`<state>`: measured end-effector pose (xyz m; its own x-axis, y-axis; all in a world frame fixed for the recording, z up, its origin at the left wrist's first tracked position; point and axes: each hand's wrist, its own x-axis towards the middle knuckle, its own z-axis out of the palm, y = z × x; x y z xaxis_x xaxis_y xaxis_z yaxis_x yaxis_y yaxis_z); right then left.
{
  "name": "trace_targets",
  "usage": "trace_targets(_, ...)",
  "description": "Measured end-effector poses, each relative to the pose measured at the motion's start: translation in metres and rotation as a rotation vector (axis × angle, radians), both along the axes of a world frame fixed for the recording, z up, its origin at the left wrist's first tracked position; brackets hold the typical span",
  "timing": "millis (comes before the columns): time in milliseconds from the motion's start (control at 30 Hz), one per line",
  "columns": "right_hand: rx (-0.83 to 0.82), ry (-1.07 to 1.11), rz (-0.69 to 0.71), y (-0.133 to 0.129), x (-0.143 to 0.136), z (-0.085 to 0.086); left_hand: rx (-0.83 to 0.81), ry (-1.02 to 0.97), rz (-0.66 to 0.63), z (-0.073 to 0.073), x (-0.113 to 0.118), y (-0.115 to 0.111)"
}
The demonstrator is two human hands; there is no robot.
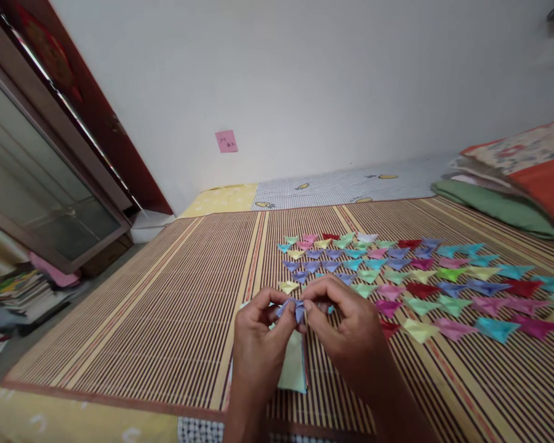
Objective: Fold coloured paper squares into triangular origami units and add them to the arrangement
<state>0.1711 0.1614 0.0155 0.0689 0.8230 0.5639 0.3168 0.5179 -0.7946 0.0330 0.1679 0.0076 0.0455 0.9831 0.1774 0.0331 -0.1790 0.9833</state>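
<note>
Between my two hands is a small folded piece of purple-blue paper (298, 311), an origami shape whose exact form is partly hidden by fingers. My left hand (264, 329) pinches its left side with thumb and fingers. On the opposite side, my right hand (344, 323) grips it between thumb and forefinger. Beneath my hands lies a stack of paper sheets (293, 363), pale green on top. Several rows of folded paper shapes (420, 330) in many colours spread out beyond and to the right of my right hand.
A striped bamboo mat (166, 307) covers the bed. Folded bedding and a green pillow (493, 209) sit at the far right. A pink note (226, 141) is stuck to the white wall (305, 80). Books (21, 289) are piled beside a glass-panelled door (41, 160) at left.
</note>
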Motion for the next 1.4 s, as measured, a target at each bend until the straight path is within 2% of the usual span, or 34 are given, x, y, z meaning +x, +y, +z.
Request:
trace_targets(133, -0.019, -0.017, -0.061, 0.002, -0.001, -0.005, 0.028, 0.006, 0.015, 0.0, 0.0, 0.001)
trace_targets(333, -0.144, 0.014, -0.111, -0.001, -0.005, -0.012, 0.169, 0.199, 0.042, 0.0, 0.002, 0.0)
trace_targets(467, -0.153, 0.007, -0.129, -0.001, -0.005, -0.011, 0.21, 0.269, 0.056, 0.001, 0.004, 0.001)
trace_targets(633, -0.199, 0.03, -0.144, -0.001, -0.003, -0.009, 0.317, 0.259, 0.035, 0.0, 0.004, 0.003)
trace_targets(800, -0.257, 0.124, -0.116, -0.001, 0.003, -0.012, 0.459, 0.23, 0.069, -0.001, 0.005, 0.002)
trace_targets(1067, -0.272, 0.191, -0.091, 0.001, 0.008, -0.014, 0.334, 0.226, 0.066, -0.007, 0.01, 0.005)
trace_targets(1400, -0.286, 0.208, -0.04, 0.001, 0.008, -0.011, 0.386, 0.312, 0.111, -0.004, 0.013, 0.003)
